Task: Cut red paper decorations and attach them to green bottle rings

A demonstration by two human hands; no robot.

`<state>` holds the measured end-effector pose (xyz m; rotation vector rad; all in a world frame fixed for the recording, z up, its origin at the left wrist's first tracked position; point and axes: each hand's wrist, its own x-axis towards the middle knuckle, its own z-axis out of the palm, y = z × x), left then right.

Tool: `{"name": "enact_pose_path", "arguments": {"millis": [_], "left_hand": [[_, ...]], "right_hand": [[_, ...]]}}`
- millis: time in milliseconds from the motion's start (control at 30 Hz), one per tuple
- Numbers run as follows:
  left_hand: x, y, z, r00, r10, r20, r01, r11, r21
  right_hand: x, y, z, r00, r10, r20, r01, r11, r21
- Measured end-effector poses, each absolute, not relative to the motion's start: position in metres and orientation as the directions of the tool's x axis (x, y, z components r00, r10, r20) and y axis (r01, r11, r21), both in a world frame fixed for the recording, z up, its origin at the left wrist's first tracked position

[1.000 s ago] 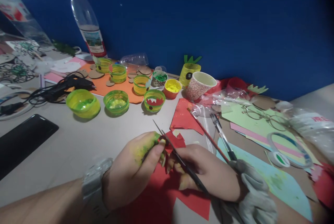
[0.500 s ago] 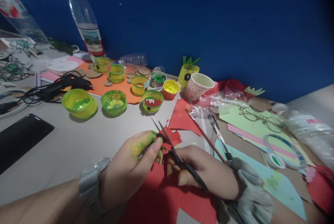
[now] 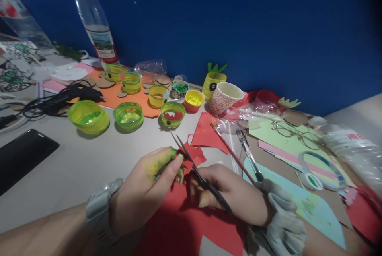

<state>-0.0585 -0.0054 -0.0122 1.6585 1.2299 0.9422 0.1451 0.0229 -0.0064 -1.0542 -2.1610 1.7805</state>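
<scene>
Head view looks down on your table (image 3: 89,160), a pale surface crowded with craft stuff; the largest piece in hand is the red paper sheet (image 3: 191,228), which lies flat under both wrists and runs off the lower edge of the picture; its near edge already shows a stepped notch, so I judge some cutting on it is done, and most of the sheet is uncut.

Your left hand (image 3: 143,192), smeared with yellow-green paint and wearing a pale wristwatch (image 3: 100,212), has thumb and forefinger pressed together on a small red scrap (image 3: 191,154) at the sheet's far edge; your right hand (image 3: 229,196) is closed around the handles of dark scissors (image 3: 197,168), whose blades stand a little apart and point away from you, right at the scrap; whether the blades are actually biting the paper I cannot tell; the scrap has a jagged, toothed outline and looks only partly shaped, so I would say this cut is mid-way.

A second red piece (image 3: 205,132) lies just beyond, apart from the blades; a grey glove (image 3: 283,224) lies bunched at your right wrist.

Farther off stand green-yellow cups, one (image 3: 173,113) already bearing a red zigzag mouth; others (image 3: 129,115) have none, so more mouths may be left to cut.
</scene>
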Motion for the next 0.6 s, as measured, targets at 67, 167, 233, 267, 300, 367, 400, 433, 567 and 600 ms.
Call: {"name": "enact_pose_path", "arguments": {"millis": [67, 167, 233, 267, 300, 367, 400, 433, 567, 600], "left_hand": [[-0.0592, -0.0057, -0.012, 0.243, 0.967, 0.076, 0.33, -0.157, 0.931], [-0.0595, -0.0053, -0.011, 0.253, 0.965, 0.07, 0.314, -0.15, 0.937], [-0.0592, -0.0046, -0.0103, 0.264, 0.962, 0.07, 0.3, -0.151, 0.942], [-0.0591, -0.0043, -0.0101, 0.268, 0.961, 0.071, 0.299, -0.153, 0.942], [-0.059, -0.0041, -0.0101, 0.269, 0.961, 0.072, 0.302, -0.154, 0.941], [-0.0592, -0.0041, -0.0106, 0.263, 0.962, 0.076, 0.318, -0.161, 0.934], [-0.0594, -0.0044, -0.011, 0.257, 0.963, 0.081, 0.326, -0.165, 0.931], [-0.0597, -0.0047, -0.0114, 0.253, 0.964, 0.081, 0.333, -0.166, 0.928], [-0.0606, -0.0052, -0.0123, 0.253, 0.964, 0.083, 0.344, -0.169, 0.923], [-0.0608, -0.0051, -0.0123, 0.257, 0.963, 0.078, 0.342, -0.166, 0.925]], "right_hand": [[0.1446, 0.0233, -0.0061, -0.743, 0.597, -0.303, 0.419, 0.062, -0.906], [0.1435, 0.0233, -0.0056, -0.739, 0.606, -0.296, 0.416, 0.064, -0.907], [0.1427, 0.0231, -0.0055, -0.735, 0.611, -0.293, 0.413, 0.061, -0.909], [0.1425, 0.023, -0.0056, -0.735, 0.61, -0.296, 0.413, 0.056, -0.909], [0.1423, 0.0229, -0.0057, -0.735, 0.608, -0.298, 0.413, 0.053, -0.909], [0.1423, 0.0227, -0.006, -0.737, 0.603, -0.305, 0.415, 0.047, -0.909], [0.1424, 0.0226, -0.0062, -0.737, 0.602, -0.308, 0.418, 0.046, -0.907], [0.1426, 0.0224, -0.0064, -0.734, 0.603, -0.311, 0.422, 0.047, -0.905], [0.1431, 0.0212, -0.0073, -0.727, 0.613, -0.309, 0.438, 0.067, -0.897], [0.1431, 0.0208, -0.0074, -0.724, 0.615, -0.312, 0.442, 0.066, -0.895]]}}
